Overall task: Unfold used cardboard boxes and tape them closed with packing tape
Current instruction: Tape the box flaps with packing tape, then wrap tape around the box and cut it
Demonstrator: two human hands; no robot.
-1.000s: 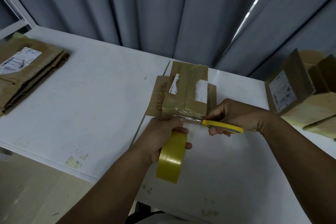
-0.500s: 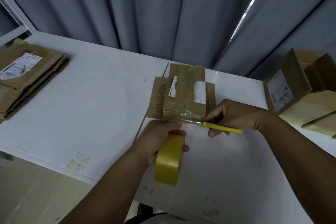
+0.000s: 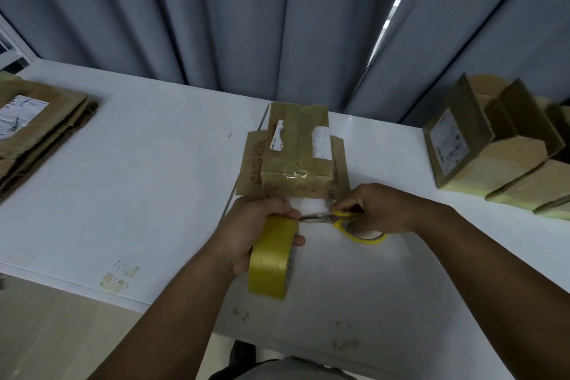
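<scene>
Box (image 3: 296, 151) taped over top; left hand (image 3: 253, 225) grips tape roll (image 3: 271, 262), right hand (image 3: 382, 210) holds scissors (image 3: 329, 218) at strip. Flattened boxes (image 3: 40, 136) await.

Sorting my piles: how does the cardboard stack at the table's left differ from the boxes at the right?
The left stack lies folded flat; the right boxes are opened into shape. The left stack's label faces up; the right boxes' visible label sits on a steep side panel. Both are brown cardboard with white labels on the white table.
</scene>
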